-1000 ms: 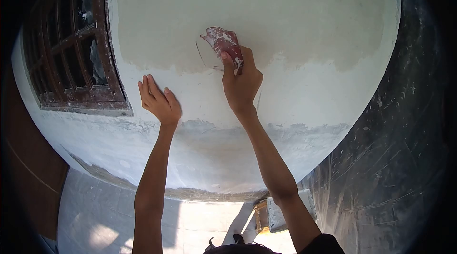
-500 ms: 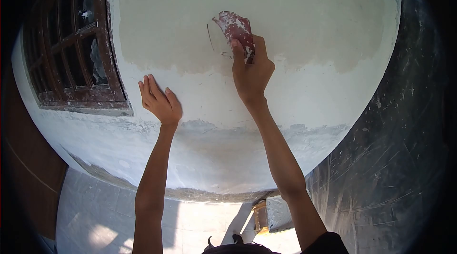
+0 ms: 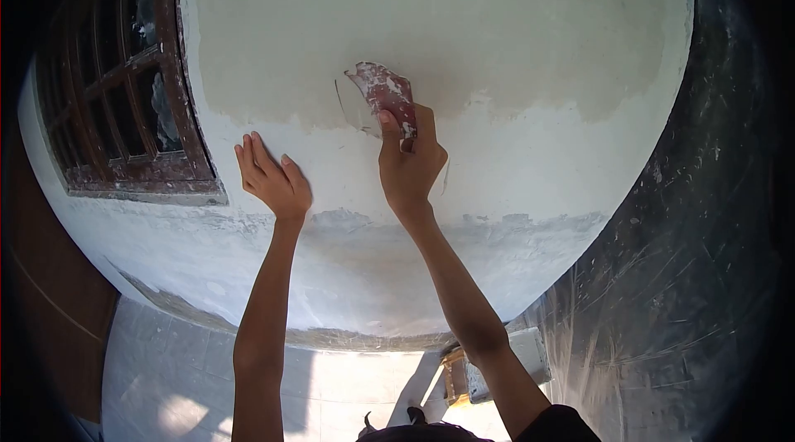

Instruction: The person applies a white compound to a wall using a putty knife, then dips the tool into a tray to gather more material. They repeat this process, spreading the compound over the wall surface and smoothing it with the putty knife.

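A worn, dark red piece [image 3: 387, 94], flecked with white and ragged along its upper edge, lies against the wall in the grip of my right hand [image 3: 412, 156]. My thumb presses on its lower left side. To the left, my left hand [image 3: 275, 181] rests on the white part of the wall [image 3: 348, 173], fingers stretched out and holding nothing. The wall's upper part is a grey-green coated patch [image 3: 497, 19] with an uneven lower edge. Thin dark marks show just left of the red piece.
A brown-framed window [image 3: 124, 156] with dark panes is at the left. Dark, scratched sheeting [image 3: 662, 293] hangs or stands on the right. Below lie floor tiles [image 3: 182, 359] and a pale block-like object [image 3: 530, 351] beside my right arm.
My right hand has moved down and a little left across the wall with the red piece. My left hand stays nearly where it was.
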Tool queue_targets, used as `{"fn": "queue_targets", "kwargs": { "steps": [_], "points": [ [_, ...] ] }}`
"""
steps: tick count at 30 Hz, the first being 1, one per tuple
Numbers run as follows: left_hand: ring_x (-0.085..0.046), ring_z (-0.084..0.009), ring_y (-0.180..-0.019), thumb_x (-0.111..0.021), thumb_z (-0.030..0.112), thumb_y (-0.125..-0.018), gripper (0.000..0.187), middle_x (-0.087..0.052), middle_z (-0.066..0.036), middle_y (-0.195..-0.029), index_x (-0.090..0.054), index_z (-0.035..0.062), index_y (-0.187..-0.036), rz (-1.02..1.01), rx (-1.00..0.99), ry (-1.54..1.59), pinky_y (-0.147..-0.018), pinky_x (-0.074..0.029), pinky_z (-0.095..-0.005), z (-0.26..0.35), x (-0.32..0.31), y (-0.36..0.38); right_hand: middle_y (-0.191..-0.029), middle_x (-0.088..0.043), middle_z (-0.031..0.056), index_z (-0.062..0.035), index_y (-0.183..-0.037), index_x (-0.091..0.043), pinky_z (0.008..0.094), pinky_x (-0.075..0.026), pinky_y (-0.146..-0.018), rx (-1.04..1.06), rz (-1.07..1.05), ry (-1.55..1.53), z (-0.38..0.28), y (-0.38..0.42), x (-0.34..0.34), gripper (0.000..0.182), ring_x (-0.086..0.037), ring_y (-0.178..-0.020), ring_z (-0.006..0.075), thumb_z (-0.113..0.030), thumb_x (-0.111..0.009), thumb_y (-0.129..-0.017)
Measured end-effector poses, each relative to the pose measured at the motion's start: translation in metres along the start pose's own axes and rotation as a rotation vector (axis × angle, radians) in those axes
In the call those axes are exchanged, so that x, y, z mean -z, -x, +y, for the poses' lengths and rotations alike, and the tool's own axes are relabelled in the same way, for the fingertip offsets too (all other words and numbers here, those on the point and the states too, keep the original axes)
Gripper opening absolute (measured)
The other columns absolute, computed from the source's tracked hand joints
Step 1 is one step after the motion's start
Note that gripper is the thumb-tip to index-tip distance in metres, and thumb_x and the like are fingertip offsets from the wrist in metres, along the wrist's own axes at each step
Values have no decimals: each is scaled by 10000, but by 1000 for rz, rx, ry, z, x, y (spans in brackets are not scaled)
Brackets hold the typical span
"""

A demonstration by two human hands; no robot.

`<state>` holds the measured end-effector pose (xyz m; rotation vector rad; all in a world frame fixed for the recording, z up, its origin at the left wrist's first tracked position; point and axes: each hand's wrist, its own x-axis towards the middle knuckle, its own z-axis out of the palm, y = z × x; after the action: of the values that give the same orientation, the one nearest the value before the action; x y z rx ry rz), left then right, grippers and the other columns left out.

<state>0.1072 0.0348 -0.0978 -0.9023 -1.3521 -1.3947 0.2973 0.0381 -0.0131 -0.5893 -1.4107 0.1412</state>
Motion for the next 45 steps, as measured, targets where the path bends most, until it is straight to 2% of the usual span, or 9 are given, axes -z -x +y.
{"fn": "queue_targets", "kwargs": {
  "steps": [7, 12, 16, 18, 21, 27, 31, 36, 45],
  "points": [
    [-241, -372, -1438, -392, 225, -963, 574, -353, -191, -1512, -353, -39, -1471, 4, 3, -11, -1089, -189, -465, -1, 0, -1, -642, -652, 67, -16, -1002, -608, 257, -414, -470, -62, 315, 205, 55, -55, 86, 288, -529, -455, 135, -289, -676, -939],
    [-242, -371, -1437, -388, 224, -964, 574, -350, -192, -1514, -351, -40, -1472, 22, -5, -19, -1089, -189, -460, 1, -2, 0, -705, -642, 72, 16, -989, -591, 261, -450, -516, -110, 665, -194, 48, -54, 107, 265, -524, -538, 90, -240, -654, -953],
    [-237, -370, -1440, -383, 226, -967, 573, -346, -194, -1517, -348, -43, -1472, 8, -15, -34, -1088, -190, -460, -2, 0, -1, -658, -637, 35, -47, -1024, -585, 268, -428, -496, -76, 45, -167, 5, -34, 45, 227, -541, -497, 111, -245, -665, -946],
    [-235, -371, -1441, -383, 228, -968, 574, -345, -196, -1517, -346, -43, -1473, 5, -13, -19, -1088, -190, -460, 0, 0, 0, -653, -652, 43, -84, -1014, -593, 298, -419, -469, 222, -112, 61, 0, -34, 15, 221, -575, -467, 180, -276, -671, -936],
    [-234, -374, -1442, -382, 225, -967, 575, -339, -200, -1520, -343, -43, -1474, -5, -13, -20, -1093, -186, -466, -2, 1, -1, -673, -671, 66, -95, -1006, -595, 326, -434, -469, 289, -46, 202, 6, -65, 22, 234, -603, -482, 236, -304, -669, -930],
    [-241, -386, -1439, -389, 223, -958, 576, -347, -204, -1510, -352, -41, -1469, -1, 11, -11, -1102, -174, -478, 0, 1, 3, -657, -664, 44, -26, -977, -598, 253, -400, -467, -31, 436, 177, 9, -98, 90, 265, -505, -455, 99, -280, -667, -944],
    [-241, -386, -1440, -395, 221, -954, 576, -352, -202, -1506, -357, -37, -1467, 5, 1, -16, -1100, -180, -480, -1, -1, -1, -710, -658, -4, -33, -993, -610, 213, -317, -453, 100, -3, -195, -13, -75, 61, 193, -407, -496, 21, -202, -685, -937],
    [-244, -385, -1439, -400, 217, -951, 575, -354, -194, -1506, -360, -31, -1469, -20, 16, 2, -1101, -181, -480, -1, 4, 2, -634, -641, 66, -96, -967, -593, 335, -420, -460, 485, -297, 241, -18, -52, 4, 233, -585, -475, 216, -317, -654, -929],
    [-246, -375, -1438, -419, 217, -943, 581, -353, -186, -1506, -366, -28, -1467, -12, 28, 11, -1106, -183, -475, -2, 1, 4, -688, -669, 52, -13, -992, -607, 237, -367, -452, 74, 440, 96, -8, -104, 74, 227, -486, -466, 82, -227, -663, -944]
  ]
}}
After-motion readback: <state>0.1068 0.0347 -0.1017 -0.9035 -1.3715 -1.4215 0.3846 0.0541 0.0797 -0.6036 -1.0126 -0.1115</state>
